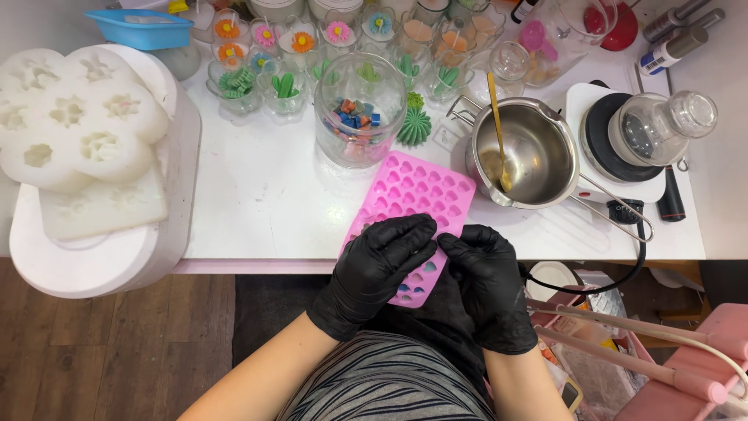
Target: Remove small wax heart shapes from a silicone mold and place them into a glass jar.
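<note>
At the near edge of the white table (257, 203), a pink silicone mould (411, 204) with heart-shaped cavities overhung the rim, its lower end projecting past the tabletop toward the person's lap. The left hand (374, 269), in a black glove, was curled over the mould's lower left portion, fingers closed down on it; the right hand (487, 277), likewise gloved, gripped the lower right edge with bent fingers. The mould's long axis ran obliquely, from the near end under the hands up and slightly rightward, its far end pointing toward the steel pouring pot (530, 152). A few near cavities held coloured pieces.

Open tabletop lay to the left of the mould, between it and the stack of white flower moulds (78, 132). On the far side, room was tight: a glass jar of coloured bits (358, 117) stood just beyond the upper left corner, and the pot, holding a gold spoon (499, 132), nearly touched the upper right corner.
</note>
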